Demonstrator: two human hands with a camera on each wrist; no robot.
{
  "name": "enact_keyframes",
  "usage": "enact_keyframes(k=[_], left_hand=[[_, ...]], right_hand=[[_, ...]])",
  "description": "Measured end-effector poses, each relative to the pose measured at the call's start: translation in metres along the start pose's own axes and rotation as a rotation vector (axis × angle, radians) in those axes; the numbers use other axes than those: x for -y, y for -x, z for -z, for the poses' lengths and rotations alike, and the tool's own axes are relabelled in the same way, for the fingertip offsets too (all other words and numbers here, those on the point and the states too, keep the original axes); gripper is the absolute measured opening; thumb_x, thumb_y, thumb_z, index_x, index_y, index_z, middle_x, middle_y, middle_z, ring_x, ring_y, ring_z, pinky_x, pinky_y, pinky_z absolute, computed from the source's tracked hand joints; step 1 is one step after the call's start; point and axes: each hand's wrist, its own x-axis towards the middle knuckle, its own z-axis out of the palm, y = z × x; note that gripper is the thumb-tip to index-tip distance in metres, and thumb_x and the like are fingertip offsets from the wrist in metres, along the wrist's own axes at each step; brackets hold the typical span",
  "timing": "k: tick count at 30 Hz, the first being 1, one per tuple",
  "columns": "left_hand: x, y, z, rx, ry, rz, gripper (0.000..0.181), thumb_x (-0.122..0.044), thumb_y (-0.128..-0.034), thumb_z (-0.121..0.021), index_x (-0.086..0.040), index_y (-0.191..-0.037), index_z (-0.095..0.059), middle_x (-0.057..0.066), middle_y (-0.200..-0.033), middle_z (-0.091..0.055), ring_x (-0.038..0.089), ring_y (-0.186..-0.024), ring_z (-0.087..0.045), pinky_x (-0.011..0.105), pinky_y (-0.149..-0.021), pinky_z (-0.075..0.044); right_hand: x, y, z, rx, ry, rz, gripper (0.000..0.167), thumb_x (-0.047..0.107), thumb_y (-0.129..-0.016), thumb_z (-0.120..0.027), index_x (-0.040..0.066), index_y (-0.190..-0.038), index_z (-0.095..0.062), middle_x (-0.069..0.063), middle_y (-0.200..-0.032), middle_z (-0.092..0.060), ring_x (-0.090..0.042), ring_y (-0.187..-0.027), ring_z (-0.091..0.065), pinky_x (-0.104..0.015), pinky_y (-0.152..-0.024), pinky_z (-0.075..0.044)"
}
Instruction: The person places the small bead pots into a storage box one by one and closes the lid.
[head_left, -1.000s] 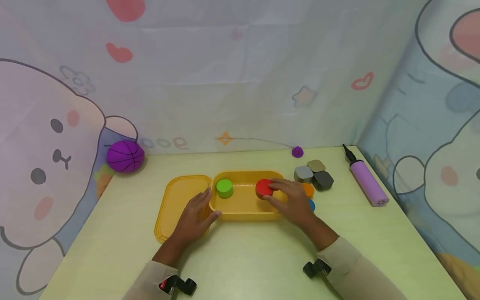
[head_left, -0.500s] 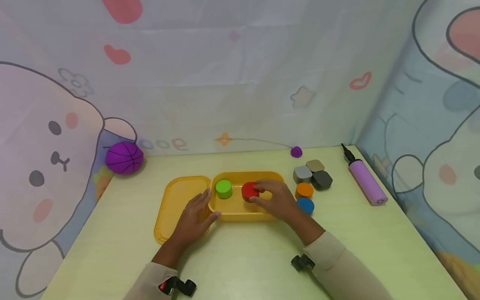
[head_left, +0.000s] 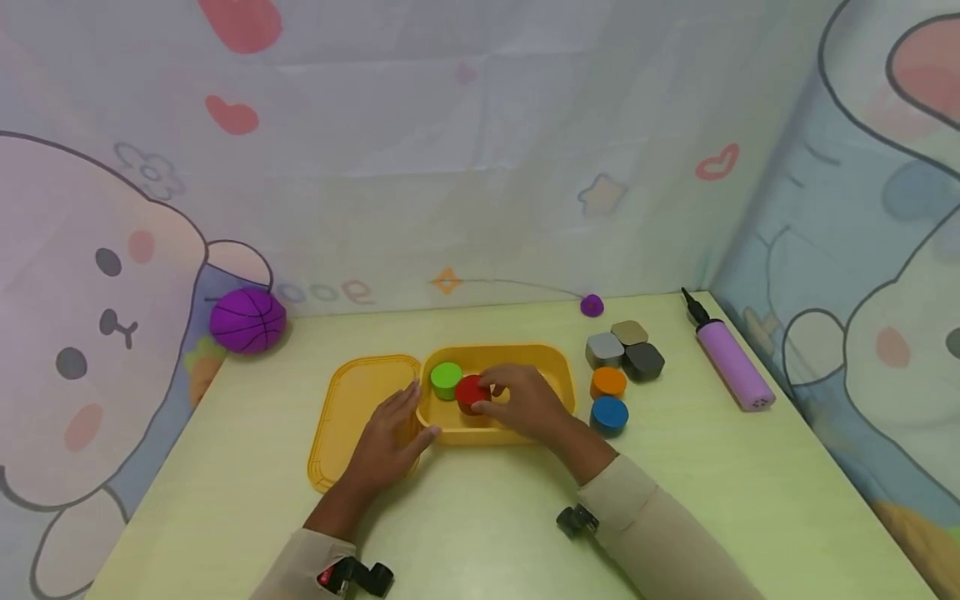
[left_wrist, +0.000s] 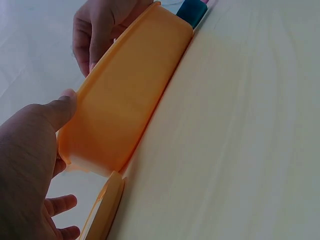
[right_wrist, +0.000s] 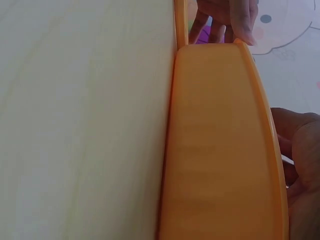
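Note:
A yellow rectangular box (head_left: 551, 385) stands in the middle of the table. My right hand (head_left: 528, 404) pinches a red round block (head_left: 471, 390) over the box's inside, just right of a green round block (head_left: 446, 380) in its left end. Whether the red block touches the bottom is hard to tell. My left hand (head_left: 382, 442) lies against the box's left front corner, thumb on the rim in the left wrist view and fingers extended along the left end. Beneath that hand is a yellow lid (head_left: 352, 400), partly covered. From the right wrist, the box wall hides both blocks.
Right of the box sit an orange round block (head_left: 608, 382) and a blue one (head_left: 609, 415). Behind them are grey (head_left: 604, 349), tan (head_left: 629, 332) and black (head_left: 643, 362) blocks. A purple ball (head_left: 248, 322) is back left; a purple pump (head_left: 735, 364) lies far right.
My right hand has carried the red block leftward through the box, close to the green block. The orange and blue blocks have come into full view. My left hand has stayed in place.

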Motion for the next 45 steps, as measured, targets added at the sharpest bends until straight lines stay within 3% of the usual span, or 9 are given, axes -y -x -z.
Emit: enact_keyframes(k=[5,10,19,35,45], left_hand=[[0.000,-0.001,-0.001,0.004,-0.008,0.011,0.079,-0.037,-0.1016,-0.078,-0.001,-0.164,-0.045,0.013,-0.175,-0.042,0.050,-0.161,-0.039,0.070,-0.130,-0.032],[-0.001,-0.002,-0.001,0.012,-0.016,0.010,0.078,-0.036,-0.1030,-0.077,0.000,-0.164,-0.045,0.013,-0.175,-0.040,0.050,-0.161,-0.039,0.071,-0.130,-0.031],[-0.002,0.001,-0.001,0.014,-0.012,0.019,0.077,-0.036,-0.1038,-0.076,0.001,-0.164,-0.044,0.014,-0.175,-0.040,0.052,-0.161,-0.038,0.072,-0.130,-0.030],[0.000,0.002,-0.002,-0.005,-0.045,0.009,0.077,-0.034,-0.1025,-0.078,0.001,-0.163,-0.045,0.015,-0.173,-0.043,0.051,-0.159,-0.042,0.070,-0.129,-0.033],[0.001,0.001,-0.002,-0.002,-0.031,0.004,0.078,-0.034,-0.1014,-0.079,0.000,-0.163,-0.046,0.014,-0.174,-0.043,0.051,-0.159,-0.042,0.069,-0.130,-0.033]], right_hand=[[0.001,-0.007,-0.004,0.041,-0.007,-0.062,0.019,0.019,-0.092,-0.090,0.008,-0.107,-0.083,-0.006,-0.105,-0.082,-0.020,-0.086,-0.069,-0.026,-0.076,-0.058],[-0.001,-0.010,-0.008,0.095,-0.031,-0.087,0.017,0.018,-0.092,-0.090,0.009,-0.105,-0.083,-0.003,-0.099,-0.081,-0.015,-0.080,-0.066,-0.024,-0.070,-0.056],[-0.002,-0.008,-0.011,0.177,-0.062,-0.102,0.019,0.016,-0.093,-0.089,0.010,-0.110,-0.084,-0.004,-0.103,-0.082,-0.013,-0.077,-0.064,-0.021,-0.066,-0.055],[0.003,-0.007,-0.013,0.254,-0.103,-0.197,0.029,0.013,-0.096,-0.085,0.008,-0.124,-0.081,-0.008,-0.119,-0.082,-0.017,-0.092,-0.075,-0.025,-0.078,-0.063],[0.004,-0.006,-0.011,0.265,-0.211,-0.224,0.034,0.000,-0.098,-0.078,-0.003,-0.132,-0.074,-0.019,-0.130,-0.079,-0.031,-0.110,-0.083,-0.038,-0.090,-0.069]])
